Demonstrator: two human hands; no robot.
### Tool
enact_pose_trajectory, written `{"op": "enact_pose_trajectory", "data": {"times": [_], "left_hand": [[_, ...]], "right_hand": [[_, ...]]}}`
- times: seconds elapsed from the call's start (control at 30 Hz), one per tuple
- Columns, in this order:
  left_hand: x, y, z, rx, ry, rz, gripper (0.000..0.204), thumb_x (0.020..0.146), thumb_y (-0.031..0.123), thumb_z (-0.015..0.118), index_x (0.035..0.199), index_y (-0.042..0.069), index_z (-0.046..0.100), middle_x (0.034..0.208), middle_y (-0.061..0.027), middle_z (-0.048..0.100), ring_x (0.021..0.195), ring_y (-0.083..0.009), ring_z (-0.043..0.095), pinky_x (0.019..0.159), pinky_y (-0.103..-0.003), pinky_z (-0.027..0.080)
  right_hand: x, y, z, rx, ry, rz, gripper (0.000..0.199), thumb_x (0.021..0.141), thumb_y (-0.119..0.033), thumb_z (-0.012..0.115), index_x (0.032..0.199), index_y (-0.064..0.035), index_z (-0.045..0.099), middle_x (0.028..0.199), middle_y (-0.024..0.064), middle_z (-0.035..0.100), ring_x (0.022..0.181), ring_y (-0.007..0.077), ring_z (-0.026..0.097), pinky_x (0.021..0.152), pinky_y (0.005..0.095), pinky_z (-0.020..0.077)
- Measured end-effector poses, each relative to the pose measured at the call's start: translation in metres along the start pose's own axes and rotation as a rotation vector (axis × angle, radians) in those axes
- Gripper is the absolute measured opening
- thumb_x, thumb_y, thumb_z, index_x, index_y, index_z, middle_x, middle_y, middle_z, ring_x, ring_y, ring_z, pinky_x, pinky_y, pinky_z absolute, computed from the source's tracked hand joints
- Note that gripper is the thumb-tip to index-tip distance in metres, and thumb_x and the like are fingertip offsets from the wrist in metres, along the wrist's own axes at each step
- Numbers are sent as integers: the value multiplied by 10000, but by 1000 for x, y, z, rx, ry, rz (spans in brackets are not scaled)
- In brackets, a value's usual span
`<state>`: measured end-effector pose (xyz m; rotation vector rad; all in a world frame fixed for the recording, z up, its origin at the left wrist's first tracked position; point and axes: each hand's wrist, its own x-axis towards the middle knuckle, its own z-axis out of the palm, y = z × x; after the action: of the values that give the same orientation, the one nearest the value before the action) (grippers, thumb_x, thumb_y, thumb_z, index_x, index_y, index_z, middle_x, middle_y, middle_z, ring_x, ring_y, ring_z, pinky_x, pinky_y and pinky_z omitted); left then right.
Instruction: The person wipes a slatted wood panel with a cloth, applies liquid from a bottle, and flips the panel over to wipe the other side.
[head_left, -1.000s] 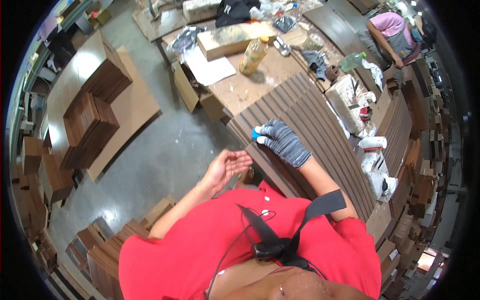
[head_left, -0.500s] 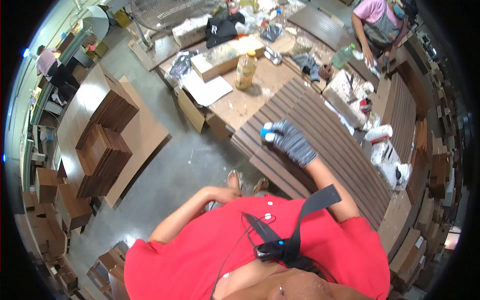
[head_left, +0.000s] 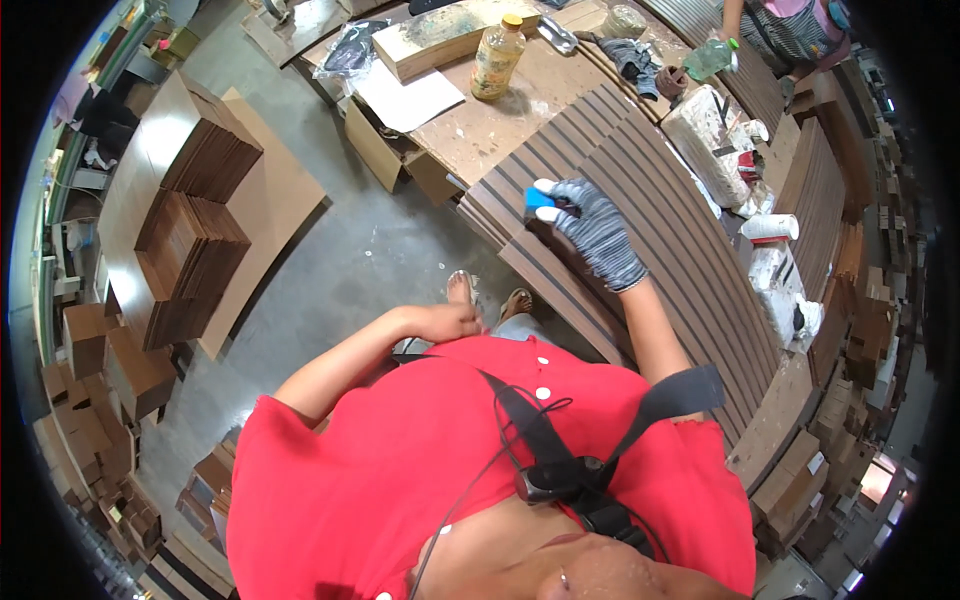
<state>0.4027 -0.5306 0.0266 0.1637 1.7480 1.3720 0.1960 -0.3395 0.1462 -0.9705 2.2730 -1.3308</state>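
My right hand (head_left: 593,226), in a grey knitted glove with white fingertips, is closed around a small blue block (head_left: 538,202). The block is against the top of the dark brown wood panels (head_left: 655,235), near their left edge. These panels have parallel dark grooves and lie side by side on the workbench. Bare, my left hand (head_left: 450,322) hovers in front of my waist, beside the red shirt (head_left: 400,440). Its fingers are blurred and partly hidden, so whether they hold anything is unclear.
A bottle with a yellow cap (head_left: 497,58) stands on the bench beyond the panels, beside a wood beam (head_left: 450,38) and white paper (head_left: 408,97). Stained white blocks (head_left: 708,145) line the right. Stacked brown boards (head_left: 190,240) stand left. Another person (head_left: 790,40) works far right.
The whole view has tilted, so the bench appears higher in the picture. My right hand has shifted slightly on the panels with the blue block. My left hand has moved a little at my waist.
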Motion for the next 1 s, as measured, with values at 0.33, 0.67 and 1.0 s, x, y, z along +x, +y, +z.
{"op": "enact_pose_trajectory", "data": {"times": [0.33, 0.67, 1.0], "left_hand": [[5, 7, -29, 162, 307, -36, 451, 974, 417, 520, 1043, -26, 578, 961, -234, 663, 928, -413, 627, 804, -459, 485], [-13, 50, -29, -70, 520, 54, 341, 970, 259, 471, 1185, 26, 596, 938, -100, 690, 750, -174, 660, 641, -329, 515], [-7, 69, -31, -692, 543, 232, 311, 1015, 179, 487, 1173, -59, 610, 1021, -57, 694, 881, -108, 621, 805, -263, 507]], "right_hand": [[-7, -3, 17, -237, -137, -177, 297, 841, -107, 714, 1117, -8, 671, 1035, 151, 632, 959, 280, 616, 872, 349, 495], [11, 10, -3, -288, -48, -111, 302, 828, -118, 713, 1108, -13, 677, 995, 173, 636, 933, 321, 614, 884, 378, 489], [7, 13, -2, -366, -46, -163, 306, 822, -108, 715, 1110, -15, 671, 1050, 168, 628, 992, 320, 605, 905, 377, 484]]}}
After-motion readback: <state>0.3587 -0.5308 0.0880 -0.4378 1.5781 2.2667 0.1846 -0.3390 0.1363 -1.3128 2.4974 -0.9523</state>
